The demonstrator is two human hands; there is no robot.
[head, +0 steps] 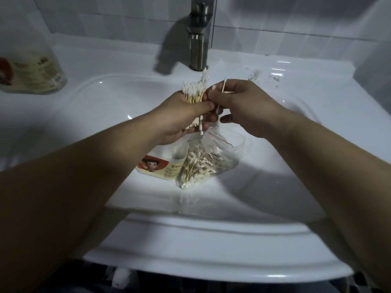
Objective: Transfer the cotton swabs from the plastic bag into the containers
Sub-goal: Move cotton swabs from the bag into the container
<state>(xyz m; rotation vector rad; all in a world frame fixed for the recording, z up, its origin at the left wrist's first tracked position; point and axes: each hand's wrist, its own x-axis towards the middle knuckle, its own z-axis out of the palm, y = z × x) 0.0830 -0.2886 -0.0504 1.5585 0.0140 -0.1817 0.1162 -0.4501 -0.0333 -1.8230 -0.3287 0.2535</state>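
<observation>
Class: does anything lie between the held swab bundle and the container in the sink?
The left hand itself covers part of the container; its opening is hidden. The bag lies beside it.

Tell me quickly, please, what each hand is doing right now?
Left hand: closed around a bundle of cotton swabs.
Right hand: pinching a single swab between its fingers.

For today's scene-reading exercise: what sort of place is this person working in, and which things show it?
Most likely a bathroom. A white ceramic washbasin fills the view, a brushed metal tap stands at its back edge, and pale glazed wall tiles rise behind it.
</observation>
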